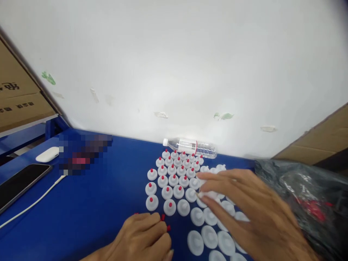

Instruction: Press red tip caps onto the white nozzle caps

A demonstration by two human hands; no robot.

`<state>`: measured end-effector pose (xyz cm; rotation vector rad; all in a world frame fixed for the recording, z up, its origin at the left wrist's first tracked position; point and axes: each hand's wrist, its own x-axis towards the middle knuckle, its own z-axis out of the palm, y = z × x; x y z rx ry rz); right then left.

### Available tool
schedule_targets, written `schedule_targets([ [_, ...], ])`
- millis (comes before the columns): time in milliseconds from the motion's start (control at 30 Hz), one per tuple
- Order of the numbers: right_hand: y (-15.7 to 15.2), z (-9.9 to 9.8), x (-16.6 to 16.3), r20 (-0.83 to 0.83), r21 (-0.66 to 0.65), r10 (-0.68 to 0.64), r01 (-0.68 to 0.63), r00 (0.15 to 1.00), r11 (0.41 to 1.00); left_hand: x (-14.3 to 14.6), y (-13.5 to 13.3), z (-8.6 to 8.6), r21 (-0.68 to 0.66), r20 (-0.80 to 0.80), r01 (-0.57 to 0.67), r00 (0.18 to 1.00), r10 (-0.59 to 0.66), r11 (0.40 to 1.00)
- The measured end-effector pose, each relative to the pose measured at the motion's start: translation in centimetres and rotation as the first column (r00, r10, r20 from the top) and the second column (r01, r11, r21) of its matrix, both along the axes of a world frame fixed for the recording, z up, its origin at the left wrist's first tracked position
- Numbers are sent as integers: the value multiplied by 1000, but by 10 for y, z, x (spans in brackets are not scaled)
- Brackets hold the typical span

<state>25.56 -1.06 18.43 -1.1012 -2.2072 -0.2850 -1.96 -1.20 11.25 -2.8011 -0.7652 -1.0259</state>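
White caps [174,179] stand in tidy rows in the middle of the blue counter [108,203], each with its nozzle pointing up. The ones toward the centre and left carry a small red tip [170,204], while those in the lower right, such as the bare caps [209,237], show no red. The rows keep finished pieces apart from unfinished ones, judging by how they lie.

The right hand [244,206] reaches in from the lower right and lies flat over the right side of the rows, fingers spread. Its fingertips [202,188] pinch one white cap at the boundary between tipped and bare pieces, so the grip is narrow, closed on that cap.

The left hand [144,237] rests at the bottom centre, curled loosely with knuckles up. A few loose red tips [163,217] peek out at its fingers, as if kept ready in the palm. Whether the grip is fully closed I cannot tell, since the fingers hide the palm.

A clear plastic bottle [190,146] lies on its side behind the rows, against the white wall. A black plastic bag [307,195] sits at the right edge of the frame with something red inside. At the left lie a dark phone [20,185], a white cable [32,204] and a small white case [47,154]. Cardboard boxes [19,98] stand in the upper left and at the right.
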Motion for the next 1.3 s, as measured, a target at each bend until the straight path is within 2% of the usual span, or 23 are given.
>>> schedule_targets([
  [133,-3,-15,-12,-13,-117,82,-83,997,990,15,0,-1,-4,-16,11,1000,-11,1000],
  [300,-7,-28,-18,-28,-247,99,-103,995,964,23,2,-8,-60,-58,37,997,-40,998],
  [500,-8,-45,-23,-25,-321,134,-135,991,937,17,3,-12,-168,-96,53,993,-69,984],
  [633,-6,-56,-27,-13,-346,169,-163,985,924,16,6,-9,-187,-32,62,997,-69,980],
  [733,-3,-65,-29,34,-326,205,-183,978,928,15,10,-8,-105,53,46,998,-41,993],
  [800,-2,-69,-29,80,-309,207,-173,975,935,12,14,-6,-24,45,12,999,-11,1000],
  [933,-4,-65,-29,96,-310,178,-141,979,940,4,25,3,98,-85,-175,979,183,980],
  [1000,-6,-58,-29,56,-321,141,-115,988,940,1,31,7,133,-146,-287,941,305,949],
  [1067,-8,-52,-28,7,-311,129,-120,992,943,0,36,7,129,-226,-353,899,374,927],
  [1167,-7,-46,-26,-41,-285,135,-141,990,948,0,40,4,94,-292,-340,889,353,936],
  [1300,-7,-37,-25,-32,-246,120,-124,992,961,1,33,3,116,-215,-252,938,272,961],
])
